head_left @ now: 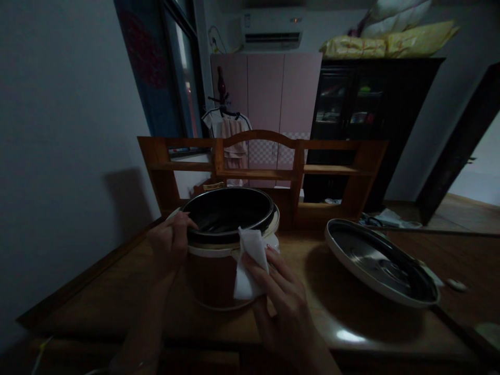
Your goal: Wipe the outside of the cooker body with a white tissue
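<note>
At the near right side of the cooker (213,278), the right hand (283,299) is pinching a folded white cloth (250,263) between thumb and fingers, and the cloth is lying against the cooker's outer wall. At the cooker's near left edge, the left hand (170,242) is gripping the rim of the black inner pot (230,208); its fingers are pressing together and curling over, while its thumb is too dark to tell. The inner pot is sitting inside the cooker, its mouth facing upward. The cooker is standing on a wooden table (117,297). To the right of the cooker, well apart, a round lid (385,265) is resting with its underside showing. Behind the cooker, a wooden rack (258,174) is rising; farther behind it, clothes (234,135) are hanging before a pink wardrobe (265,94), and an air conditioner (272,26) is showing above.
</note>
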The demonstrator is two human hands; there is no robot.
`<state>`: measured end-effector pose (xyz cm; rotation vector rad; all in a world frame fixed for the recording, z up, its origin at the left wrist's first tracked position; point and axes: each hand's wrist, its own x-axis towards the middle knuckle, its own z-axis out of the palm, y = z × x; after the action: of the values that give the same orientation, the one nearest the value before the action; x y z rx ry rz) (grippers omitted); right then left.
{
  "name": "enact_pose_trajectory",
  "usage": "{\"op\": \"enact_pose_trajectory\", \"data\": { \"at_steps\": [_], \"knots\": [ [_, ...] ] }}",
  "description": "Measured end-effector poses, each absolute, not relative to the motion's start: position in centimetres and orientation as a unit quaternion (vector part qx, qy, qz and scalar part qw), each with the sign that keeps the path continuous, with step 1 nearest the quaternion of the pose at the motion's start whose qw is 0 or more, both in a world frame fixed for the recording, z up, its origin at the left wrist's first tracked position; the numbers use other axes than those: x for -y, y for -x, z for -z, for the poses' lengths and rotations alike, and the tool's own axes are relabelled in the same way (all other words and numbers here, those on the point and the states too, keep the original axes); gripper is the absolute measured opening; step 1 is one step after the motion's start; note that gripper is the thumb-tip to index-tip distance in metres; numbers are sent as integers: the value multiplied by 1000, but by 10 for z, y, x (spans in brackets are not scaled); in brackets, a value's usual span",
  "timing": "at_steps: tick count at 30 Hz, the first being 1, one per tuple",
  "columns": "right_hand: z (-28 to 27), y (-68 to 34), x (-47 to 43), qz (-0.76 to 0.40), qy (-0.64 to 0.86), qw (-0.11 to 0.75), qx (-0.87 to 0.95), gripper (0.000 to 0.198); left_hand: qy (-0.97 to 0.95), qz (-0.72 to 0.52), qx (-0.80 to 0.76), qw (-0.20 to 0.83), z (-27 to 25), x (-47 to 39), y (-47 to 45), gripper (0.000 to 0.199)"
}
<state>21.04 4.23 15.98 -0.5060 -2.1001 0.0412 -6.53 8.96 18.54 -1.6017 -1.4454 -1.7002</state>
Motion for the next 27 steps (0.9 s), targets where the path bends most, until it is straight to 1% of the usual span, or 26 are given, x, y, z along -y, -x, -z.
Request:
{"op": "enact_pose_trajectory", "data": {
  "at_steps": [3, 6, 8, 17, 23, 27],
  "knots": [
    [-153, -221, -54, -13, 183, 487, 854, 64, 568, 608, 520, 193, -186, -90, 65, 52],
    [-145, -230, -63, -33, 221, 530, 818, 60, 568, 604, 521, 200, -186, -90, 65, 52],
    [-141, -233, -64, -54, 249, 541, 801, 58, 570, 602, 522, 199, -187, -90, 64, 52],
    [-151, -220, -48, -63, 211, 516, 828, 58, 576, 597, 527, 184, -185, -90, 65, 53],
    [-160, -208, -40, -79, 159, 472, 864, 63, 569, 594, 537, 188, -186, -90, 65, 53],
    [-154, -207, -45, -59, 129, 462, 876, 63, 573, 589, 536, 193, -186, -89, 64, 52]
  ]
}}
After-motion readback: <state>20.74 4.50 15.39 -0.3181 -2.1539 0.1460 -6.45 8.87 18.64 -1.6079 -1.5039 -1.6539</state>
